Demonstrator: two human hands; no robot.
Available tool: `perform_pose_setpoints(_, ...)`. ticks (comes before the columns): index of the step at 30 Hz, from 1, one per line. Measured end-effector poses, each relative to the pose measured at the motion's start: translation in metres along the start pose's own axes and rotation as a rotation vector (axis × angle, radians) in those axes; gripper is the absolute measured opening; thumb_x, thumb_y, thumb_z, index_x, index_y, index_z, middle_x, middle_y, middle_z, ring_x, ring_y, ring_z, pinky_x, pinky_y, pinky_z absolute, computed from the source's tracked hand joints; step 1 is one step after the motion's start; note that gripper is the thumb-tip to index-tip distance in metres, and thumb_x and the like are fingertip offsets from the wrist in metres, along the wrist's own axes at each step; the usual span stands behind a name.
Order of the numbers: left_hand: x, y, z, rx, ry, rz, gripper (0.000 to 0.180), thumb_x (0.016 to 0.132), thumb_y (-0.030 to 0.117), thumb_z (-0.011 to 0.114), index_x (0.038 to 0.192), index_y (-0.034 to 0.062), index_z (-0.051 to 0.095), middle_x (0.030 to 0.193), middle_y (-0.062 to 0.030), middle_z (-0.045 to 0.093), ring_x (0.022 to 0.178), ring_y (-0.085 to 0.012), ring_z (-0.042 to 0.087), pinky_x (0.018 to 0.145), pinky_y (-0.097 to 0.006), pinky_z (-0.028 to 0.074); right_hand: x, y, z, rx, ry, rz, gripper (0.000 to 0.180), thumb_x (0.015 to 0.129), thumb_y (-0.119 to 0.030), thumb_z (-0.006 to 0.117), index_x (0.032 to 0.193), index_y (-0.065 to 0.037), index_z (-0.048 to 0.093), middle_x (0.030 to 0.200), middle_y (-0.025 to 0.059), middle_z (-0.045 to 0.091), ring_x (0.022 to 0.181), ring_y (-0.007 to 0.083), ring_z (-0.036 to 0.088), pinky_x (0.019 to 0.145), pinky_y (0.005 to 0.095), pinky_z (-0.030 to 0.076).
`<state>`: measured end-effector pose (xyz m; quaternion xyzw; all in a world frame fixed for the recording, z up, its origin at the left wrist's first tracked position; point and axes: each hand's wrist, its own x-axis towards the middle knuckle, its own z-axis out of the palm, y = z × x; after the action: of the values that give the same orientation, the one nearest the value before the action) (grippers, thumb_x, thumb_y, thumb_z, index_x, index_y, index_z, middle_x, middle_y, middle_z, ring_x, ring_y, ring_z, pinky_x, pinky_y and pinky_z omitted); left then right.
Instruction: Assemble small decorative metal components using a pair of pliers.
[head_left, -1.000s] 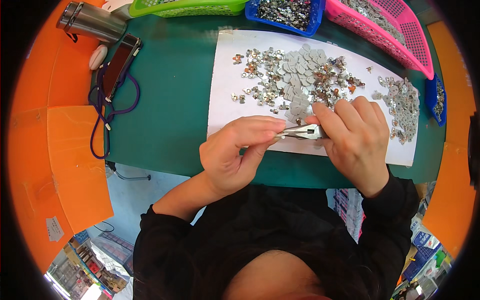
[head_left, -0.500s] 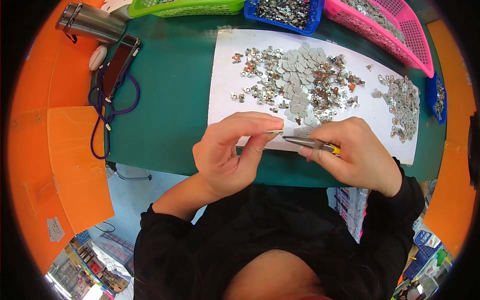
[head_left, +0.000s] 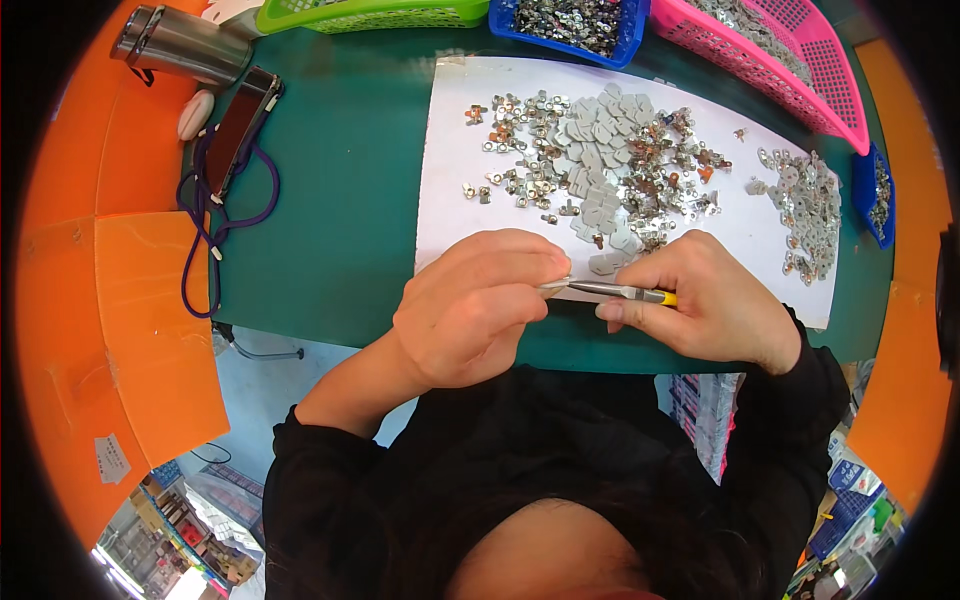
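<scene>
My left hand [head_left: 478, 308] pinches a small flat pale plate [head_left: 553, 286], mostly hidden by the fingers. My right hand [head_left: 706, 304] is closed round pliers [head_left: 612, 289] with yellow handles. Their jaw tips meet the plate's edge at my left fingertips; whether they clamp it I cannot tell. Just beyond both hands, on a white sheet [head_left: 462, 200], lies a heap of flat grey plates [head_left: 600, 135]. Small metal clips [head_left: 660, 185], some copper-coloured, lie on both sides of that heap. Farther right is a pile of silvery assembled-looking pieces [head_left: 808, 205].
Along the far edge stand a green basket [head_left: 380, 18], a blue bin [head_left: 570, 50] of metal bits and a pink basket [head_left: 760, 80]. Another small blue bin [head_left: 873, 205] sits at right. A steel flask [head_left: 190, 45] and a phone [head_left: 238, 135] with a purple cord lie at left.
My left hand has turned, its fingers curling further over the plate. The pliers have swung nearly level, and their tips have come up to the plate.
</scene>
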<state>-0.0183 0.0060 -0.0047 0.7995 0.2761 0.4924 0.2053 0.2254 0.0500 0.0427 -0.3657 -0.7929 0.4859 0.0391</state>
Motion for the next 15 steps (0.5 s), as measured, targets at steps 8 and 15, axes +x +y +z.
perform_pose_setpoints(8, -0.005, 0.006, 0.016, -0.317, 0.243, -0.332, 0.025, 0.082, -0.022, 0.060, 0.091, -0.0011, 0.050, 0.096, -0.0193, 0.069, 0.089, -0.0261, 0.070, 0.077, -0.033, 0.056, 0.000, -0.003, 0.020, -0.440, 0.388, -0.064, 0.009, 0.072, -0.005, 0.070, 0.080, -0.003, 0.065, 0.067, 0.0134, 0.060, 0.065, 0.0349, 0.061, 0.058, 0.0416, 0.046)
perform_pose_setpoints(15, -0.001, 0.003, 0.020, -0.359, 0.299, -0.323, 0.023, 0.091, -0.013, 0.064, 0.095, -0.0009, 0.045, 0.097, -0.0201, 0.068, 0.092, -0.0237, 0.070, 0.080, -0.031, 0.055, -0.003, -0.010, 0.012, -0.492, 0.539, -0.087, 0.014, 0.071, -0.005, 0.070, 0.082, -0.004, 0.062, 0.072, 0.0117, 0.056, 0.070, 0.0332, 0.058, 0.060, 0.0418, 0.044)
